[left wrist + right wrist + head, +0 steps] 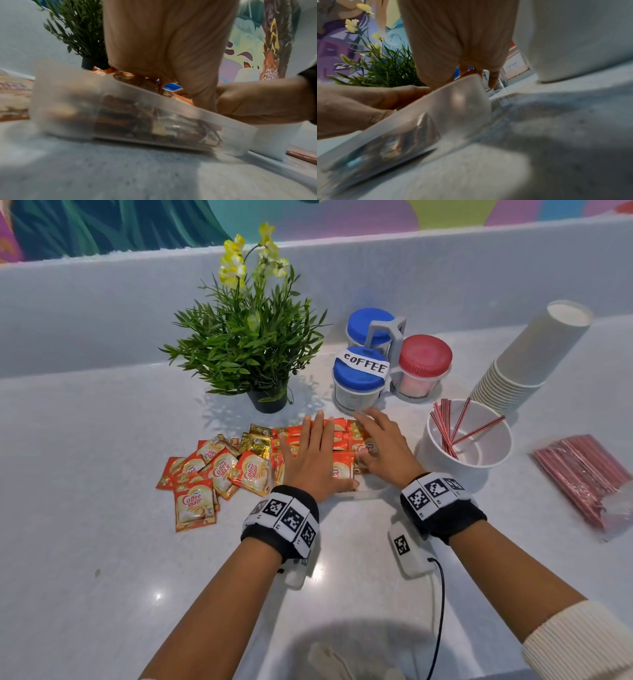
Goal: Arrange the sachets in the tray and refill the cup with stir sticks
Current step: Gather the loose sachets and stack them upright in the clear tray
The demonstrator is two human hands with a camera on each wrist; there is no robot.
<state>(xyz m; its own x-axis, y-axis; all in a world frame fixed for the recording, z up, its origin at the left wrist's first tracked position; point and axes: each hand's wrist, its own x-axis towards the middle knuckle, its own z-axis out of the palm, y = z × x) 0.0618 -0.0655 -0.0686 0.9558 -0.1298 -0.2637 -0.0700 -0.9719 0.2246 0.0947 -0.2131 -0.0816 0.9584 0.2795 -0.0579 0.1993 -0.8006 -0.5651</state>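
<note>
Translucent plastic tray [137, 94] on the table [85, 542] packed with orange sachets [342, 436], left hand [311, 453] flat on them with straight fingers, right hand [383, 446] spread open beside it, loose sachets [205, 474] left of tray, white cup [469, 440] holding few stir sticks [448, 433] to the right

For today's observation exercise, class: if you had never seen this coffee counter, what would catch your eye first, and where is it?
First, the two hands pressing flat on orange Coffee mate sachets packed in a clear tray at the centre: left hand, right hand. To their left, loose sachets lie scattered on the white counter. To the right, a white cup holds a few red stir sticks, with a full packet of stir sticks lying beyond it.
</note>
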